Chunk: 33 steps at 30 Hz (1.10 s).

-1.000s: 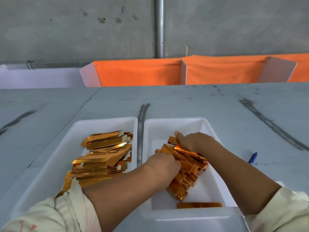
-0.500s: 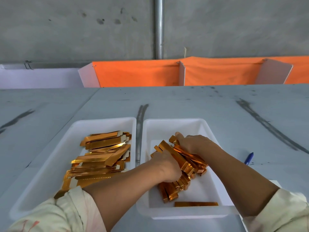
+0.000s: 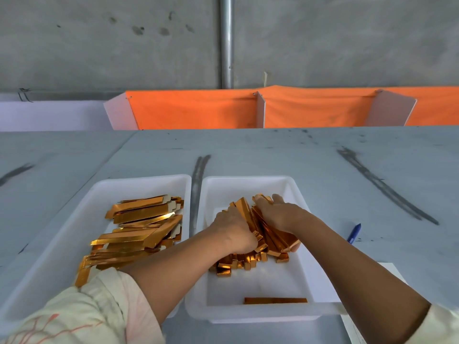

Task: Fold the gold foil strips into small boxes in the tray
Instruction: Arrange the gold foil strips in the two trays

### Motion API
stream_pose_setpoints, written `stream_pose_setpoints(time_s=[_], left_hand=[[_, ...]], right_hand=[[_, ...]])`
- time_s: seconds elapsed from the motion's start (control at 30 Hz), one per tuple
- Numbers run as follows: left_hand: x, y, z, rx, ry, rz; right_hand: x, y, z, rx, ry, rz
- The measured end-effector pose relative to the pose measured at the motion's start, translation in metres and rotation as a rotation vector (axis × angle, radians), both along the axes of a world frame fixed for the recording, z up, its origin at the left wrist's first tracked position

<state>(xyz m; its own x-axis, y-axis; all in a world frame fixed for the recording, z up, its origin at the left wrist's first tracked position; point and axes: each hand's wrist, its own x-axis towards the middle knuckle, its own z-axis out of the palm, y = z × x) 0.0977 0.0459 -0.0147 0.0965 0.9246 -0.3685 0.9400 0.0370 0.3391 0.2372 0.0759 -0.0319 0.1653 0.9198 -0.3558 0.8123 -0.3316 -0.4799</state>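
Nearest to us, a pale left sleeve (image 3: 82, 316) and the edge of a right sleeve (image 3: 444, 324) frame two bare forearms that reach forward into the right tray (image 3: 248, 316), a white plastic one. Against its near wall one gold piece (image 3: 275, 300) lies alone, flat on the floor of the tray. A little farther in, a few loose boxes (image 3: 236, 265) sit in a heap under the hands. Above them we see the left hand (image 3: 233, 232) with its fingers curled round the near left side of a bundle of folded boxes (image 3: 270, 234), and the right hand (image 3: 280, 214) clasped over the bundle's far right side, so both hands grip the same bundle between them; it is tilted, with its far end raised. Just beside this tray on the left stands the left tray (image 3: 139, 181), where flat gold foil strips (image 3: 141, 227) lie stacked in a loose, fanned pile. To the right of the trays a white sheet of paper (image 3: 390, 269) lies on the grey table (image 3: 273, 155), and beyond it a blue pen (image 3: 354, 233). Dark scuff streaks cross the tabletop. At the table's far edge an orange cloth (image 3: 193, 110) hangs between white dividers (image 3: 260, 110), and behind it a metal pipe (image 3: 226, 40) runs up the concrete wall (image 3: 347, 40).
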Motion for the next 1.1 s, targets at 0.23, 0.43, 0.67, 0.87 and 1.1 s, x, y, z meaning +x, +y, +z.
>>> stream_pose_setpoints(time_s=[0.23,0.43,0.67,0.87,1.1], left_hand=[[-0.003,-0.002,-0.021,0.077,0.157,-0.186],[-0.005,0.007,-0.021,0.382,0.343,-0.277],[-0.013,0.005,-0.017,0.483,0.561,-0.398],[-0.013,-0.005,-0.02,0.282,0.64,-0.661],[-0.015,0.005,-0.034,0.378,0.618,-0.547]], right_hand=[[-0.008,0.003,-0.01,0.082,-0.14,-0.052],[-0.013,0.007,-0.006,0.253,-0.057,-0.134],[-0.008,0.004,0.004,0.241,-0.298,-0.024],[-0.01,0.006,0.004,0.318,-0.355,0.005],[-0.003,0.011,0.007,0.419,-0.293,0.007]])
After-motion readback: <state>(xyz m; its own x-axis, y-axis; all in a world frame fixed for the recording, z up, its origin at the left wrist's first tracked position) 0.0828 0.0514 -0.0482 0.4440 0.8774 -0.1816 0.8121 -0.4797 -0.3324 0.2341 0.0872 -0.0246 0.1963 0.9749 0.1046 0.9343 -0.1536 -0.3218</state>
